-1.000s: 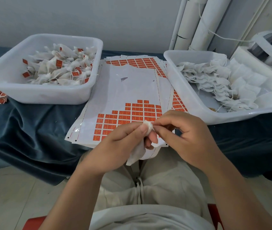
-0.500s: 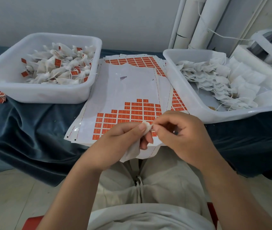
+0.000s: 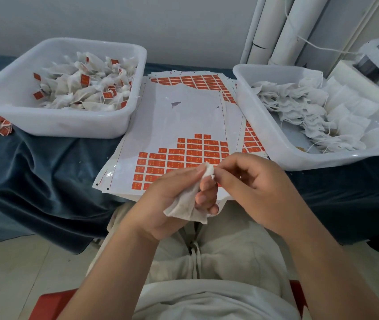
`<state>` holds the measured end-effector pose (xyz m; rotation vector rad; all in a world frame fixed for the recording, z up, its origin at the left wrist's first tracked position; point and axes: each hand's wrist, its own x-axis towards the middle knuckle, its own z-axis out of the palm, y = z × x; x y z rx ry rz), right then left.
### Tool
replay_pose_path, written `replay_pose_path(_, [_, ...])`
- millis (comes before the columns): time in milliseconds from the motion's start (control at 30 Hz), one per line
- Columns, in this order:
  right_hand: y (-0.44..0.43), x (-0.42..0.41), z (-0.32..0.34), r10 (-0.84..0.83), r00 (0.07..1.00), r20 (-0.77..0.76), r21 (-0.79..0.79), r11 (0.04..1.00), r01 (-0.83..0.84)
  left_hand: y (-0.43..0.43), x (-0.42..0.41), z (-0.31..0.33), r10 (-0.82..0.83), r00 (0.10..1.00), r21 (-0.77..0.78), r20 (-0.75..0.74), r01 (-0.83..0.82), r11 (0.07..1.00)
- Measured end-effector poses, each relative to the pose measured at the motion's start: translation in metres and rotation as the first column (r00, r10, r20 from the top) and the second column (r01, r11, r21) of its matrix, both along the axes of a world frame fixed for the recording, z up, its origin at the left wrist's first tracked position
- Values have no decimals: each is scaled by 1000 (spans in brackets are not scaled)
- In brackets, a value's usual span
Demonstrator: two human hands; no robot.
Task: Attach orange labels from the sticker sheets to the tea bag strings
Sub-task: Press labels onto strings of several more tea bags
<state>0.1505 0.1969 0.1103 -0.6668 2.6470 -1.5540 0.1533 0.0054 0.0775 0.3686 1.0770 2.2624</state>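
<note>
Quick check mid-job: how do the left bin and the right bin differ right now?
The left bin holds tea bags with orange labels; the right bin holds plain white bags, no labels showing. The left bin's bags lie in a jumbled heap; the right bin's lie in overlapping rows. Both are white plastic bins flanking the sticker sheets.

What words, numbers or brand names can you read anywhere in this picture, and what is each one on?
No text can be read for certain.
small orange rectangular labels on the white sticker sheets: pale print, too small and blurred to read.
orange tags on the labelled tea bags in the left white plastic tub: likewise blurred.
held white paper tea bag and right white plastic tub: no print visible.
</note>
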Motion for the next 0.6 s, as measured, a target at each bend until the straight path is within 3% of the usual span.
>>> replay_pose_path(100, [-5,4,3,-72,959,-275,71,993,95,0,0,0,36,999,-16,-3,-36,999])
replay_pose_path(167, [-3,3,6,-6,928,-374,153,986,68,0,1,0,67,997,-67,-32,-69,995])
replay_pose_path(333, [2,2,8,71,957,-283,85,995,-49,-2,3,1,195,956,-325,-220,-261,909])
replay_pose_path(433, [-6,1,-1,13,957,-291,-39,999,-25,-4,4,3,216,935,-370,-282,-314,874])
replay_pose_path(500, [-13,1,-10,-53,913,-405,-61,998,31,-2,4,5,236,937,-314,-256,-312,897])
replay_pose_path(600, [-17,-3,-24,-142,753,-642,9,981,192,3,5,6,268,933,-262,-239,-328,908])
